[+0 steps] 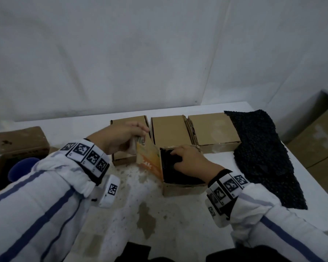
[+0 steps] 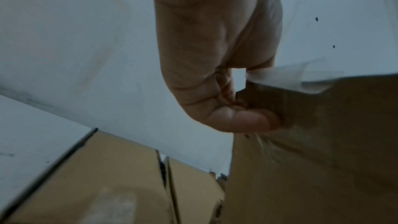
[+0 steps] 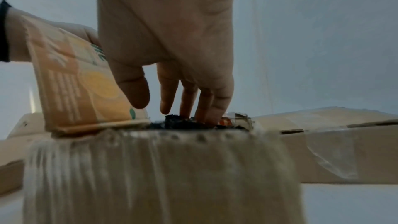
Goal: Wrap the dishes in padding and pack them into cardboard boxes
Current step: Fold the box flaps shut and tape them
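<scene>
- Under the right hand (image 1: 189, 162), the open box (image 1: 184, 188) sits on the worktop (image 1: 159, 220) with a black padded bundle (image 1: 170, 171) filling it; the dish itself is hidden inside the wrap, so I cannot tell what kind it is.
- That hand reaches down into the box, palm low, fingers (image 3: 206, 108) nearly straight and spread, tips pressing on the padding without curling round it.
- Just left of it, the left hand (image 1: 119, 140) pinches the top edge of the printed orange flap (image 1: 150, 159), thumb (image 2: 243, 120) against the card, holding it upright and tilted outward.
- Risk: the bundle looks to stand about level with the rim; pushing hard to seat it could crack the dish, and if it stays high the flap will likely not close flat.
- Risk: folding the flap down before the right fingers are out would trap them, or drag the padding loose.
- Right of the right hand, a spare sheet of black padding (image 1: 261, 152) lies flat on the worktop.
- Beyond both hands, three closed boxes (image 1: 212, 131) stand in a row, just behind the open one.
- Far left of the left hand, a blue dish (image 1: 21, 169) waits unwrapped in a larger carton (image 1: 17, 142).
</scene>
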{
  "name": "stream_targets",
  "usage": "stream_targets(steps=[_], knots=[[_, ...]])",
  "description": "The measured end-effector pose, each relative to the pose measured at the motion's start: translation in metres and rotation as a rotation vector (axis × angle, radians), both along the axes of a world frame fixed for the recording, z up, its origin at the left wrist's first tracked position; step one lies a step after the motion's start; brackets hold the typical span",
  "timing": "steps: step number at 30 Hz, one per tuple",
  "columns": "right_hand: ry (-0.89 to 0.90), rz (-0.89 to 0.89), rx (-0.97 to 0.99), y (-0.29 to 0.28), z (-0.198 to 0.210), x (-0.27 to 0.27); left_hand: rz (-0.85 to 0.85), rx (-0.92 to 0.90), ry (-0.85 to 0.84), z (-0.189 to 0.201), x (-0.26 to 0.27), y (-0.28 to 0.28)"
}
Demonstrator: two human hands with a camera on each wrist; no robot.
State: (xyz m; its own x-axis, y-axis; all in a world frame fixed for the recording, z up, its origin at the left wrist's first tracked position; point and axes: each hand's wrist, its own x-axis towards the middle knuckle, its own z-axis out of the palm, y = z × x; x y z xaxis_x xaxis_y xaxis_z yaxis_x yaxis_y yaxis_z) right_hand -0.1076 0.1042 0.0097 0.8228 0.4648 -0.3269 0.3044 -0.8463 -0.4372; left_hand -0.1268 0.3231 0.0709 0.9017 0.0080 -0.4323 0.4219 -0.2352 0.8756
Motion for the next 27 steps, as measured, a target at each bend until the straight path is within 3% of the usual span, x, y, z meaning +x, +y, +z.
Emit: stream_targets(steps=[4,10,13,17,20,23,25,27], knots=[[0.044,-0.177,0.455,-0.005,0.015,-0.002,-0.057,-0.099,-0.052,0.004,0.008,-0.031],[0.213,-0.229,1.021,-0.024,0.048,-0.01,-0.1,-0.116,-0.108,0.0,0.022,-0.073],[0.273,-0.238,0.925,-0.037,0.053,-0.006,-0.096,-0.118,-0.095,-0.004,0.029,-0.096],[0.101,-0.386,0.642,-0.054,0.039,0.005,-0.076,-0.137,-0.042,-0.013,0.032,-0.132],[0.174,-0.516,0.573,-0.069,0.025,0.011,-0.068,-0.122,-0.014,-0.025,0.033,-0.151],[0.348,-0.597,0.603,-0.079,0.013,0.015,-0.058,0.216,-0.117,-0.044,0.036,-0.158],[0.449,-0.625,0.631,-0.084,0.008,0.018,-0.118,0.561,-0.194,-0.058,0.037,-0.159],[0.536,-0.633,0.655,-0.088,0.004,0.021,-0.183,0.766,-0.198,-0.073,0.039,-0.158]])
